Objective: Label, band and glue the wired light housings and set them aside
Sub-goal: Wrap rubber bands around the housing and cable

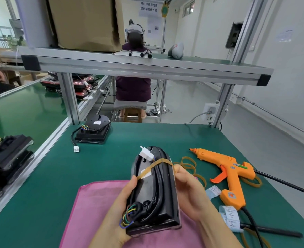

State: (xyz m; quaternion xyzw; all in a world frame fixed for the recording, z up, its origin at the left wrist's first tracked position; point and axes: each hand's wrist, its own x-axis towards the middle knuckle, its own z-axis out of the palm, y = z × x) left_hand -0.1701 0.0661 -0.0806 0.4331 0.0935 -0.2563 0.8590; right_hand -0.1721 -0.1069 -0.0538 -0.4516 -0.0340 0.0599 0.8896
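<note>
Housing [154,197], black, is held in both hands just above pink cloth [94,203], near centre of green table [49,176]. L hand [115,208] grips its left side, thumb tip on rubber band [156,162]. R hand [188,190] is curled at right edge, fingertips pinching same band. Band is stretched across far half of housing, over black cable and white sticker. White connector [146,153] sticks up at far end; coloured wires [128,215] at near left end. Loose bands [188,164] lie right of housing, w/ orange glue gun [231,174] beyond them, nozzle pointing left. Label strips [229,217] lie near gun's grip. 2nd housing [94,130] sits far left-centre on table. More black housings [6,158] are stacked at left edge.
</note>
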